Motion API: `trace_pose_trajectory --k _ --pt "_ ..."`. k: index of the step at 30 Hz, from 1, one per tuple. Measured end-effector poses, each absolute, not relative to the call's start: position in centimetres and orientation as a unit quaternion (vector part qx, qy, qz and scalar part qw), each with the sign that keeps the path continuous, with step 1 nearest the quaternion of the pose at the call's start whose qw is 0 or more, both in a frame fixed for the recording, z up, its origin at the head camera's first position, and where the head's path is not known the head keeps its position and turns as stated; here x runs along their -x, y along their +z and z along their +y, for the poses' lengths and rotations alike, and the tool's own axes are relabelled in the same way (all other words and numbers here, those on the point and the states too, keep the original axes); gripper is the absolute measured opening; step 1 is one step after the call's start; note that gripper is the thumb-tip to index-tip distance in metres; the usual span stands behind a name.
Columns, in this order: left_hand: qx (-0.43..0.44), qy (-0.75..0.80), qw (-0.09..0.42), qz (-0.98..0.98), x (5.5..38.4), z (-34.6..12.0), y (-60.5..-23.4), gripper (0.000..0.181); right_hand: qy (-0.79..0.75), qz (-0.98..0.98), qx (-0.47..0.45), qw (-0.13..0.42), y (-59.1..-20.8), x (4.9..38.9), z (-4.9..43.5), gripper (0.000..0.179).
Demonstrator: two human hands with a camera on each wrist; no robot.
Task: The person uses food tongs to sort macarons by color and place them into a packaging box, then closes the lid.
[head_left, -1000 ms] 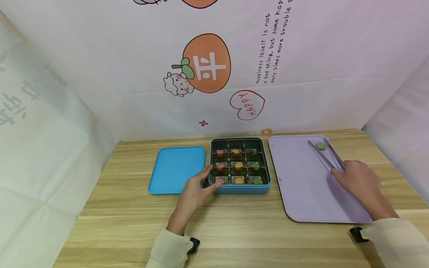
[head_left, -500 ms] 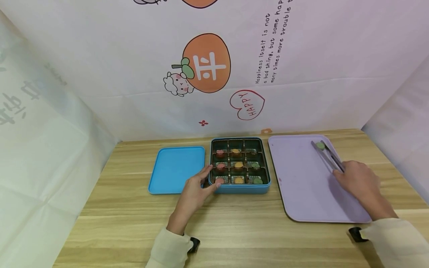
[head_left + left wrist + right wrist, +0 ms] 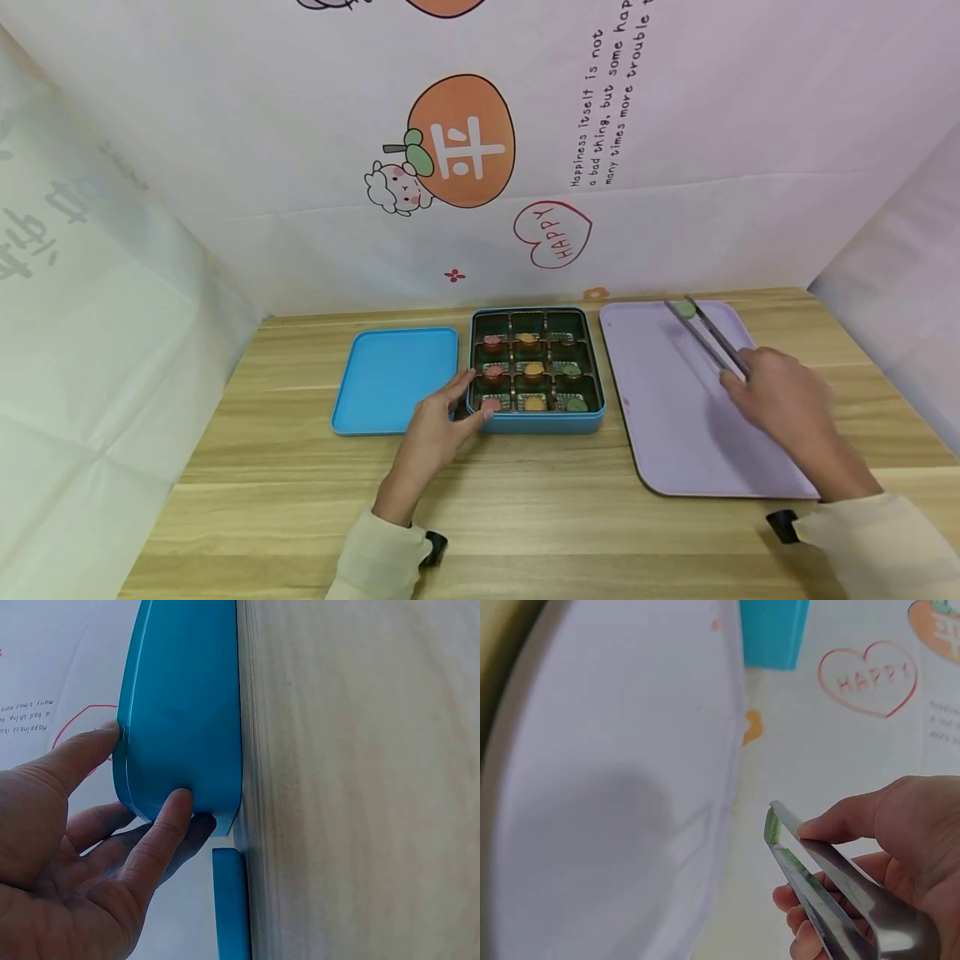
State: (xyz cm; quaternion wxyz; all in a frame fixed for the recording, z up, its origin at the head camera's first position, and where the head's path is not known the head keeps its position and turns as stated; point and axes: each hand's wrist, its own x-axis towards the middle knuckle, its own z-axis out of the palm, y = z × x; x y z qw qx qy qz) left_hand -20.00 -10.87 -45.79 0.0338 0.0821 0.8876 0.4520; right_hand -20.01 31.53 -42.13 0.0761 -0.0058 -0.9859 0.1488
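My right hand (image 3: 783,396) grips metal tongs (image 3: 707,337) over the purple tray. Between their tips is a small round green sweet (image 3: 686,309), seen edge-on in the right wrist view as a green piece (image 3: 772,826). My left hand (image 3: 438,429) rests at the front left corner of a blue box (image 3: 540,423). In the left wrist view its thumb lies on the box's rim and its extended fingers touch the side. Inside the box, a dark divided liner holds red sweets (image 3: 492,372) on the left, yellow sweets (image 3: 533,370) in the middle and green sweets (image 3: 576,405) on the right. The back right compartment shows only liner.
A purple tray (image 3: 675,433) lies right of the box on the wooden table (image 3: 555,517). Left of the box lies a flat blue lid (image 3: 397,375). A printed white cloth (image 3: 300,192) hangs behind the table.
The tongs have closed on the green sweet and lifted it from the tray. My right hand has moved left and slightly away from me. The left hand and box stay put.
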Motion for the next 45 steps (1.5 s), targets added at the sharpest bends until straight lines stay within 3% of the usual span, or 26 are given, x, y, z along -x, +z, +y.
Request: trace_pose_trajectory --k 6,16,25,45 --pt "-0.084 0.453 0.034 0.887 20.0 -10.9 -45.9 0.068 0.138 -0.985 -0.022 0.103 -41.2 19.5 29.4 0.019" --pt "-0.084 0.454 0.031 0.887 20.1 -10.9 -45.9 0.068 0.129 -0.983 -0.051 0.123 -40.4 18.9 25.3 0.03" --pt "-0.083 0.45 0.032 0.889 20.1 -10.9 -46.0 0.068 0.144 -0.983 -0.064 0.099 -40.7 18.7 21.9 0.038" --pt "-0.086 0.447 0.027 0.89 20.1 -10.9 -46.0 0.068 0.145 -0.983 -0.081 0.082 -41.8 19.7 19.5 0.032"
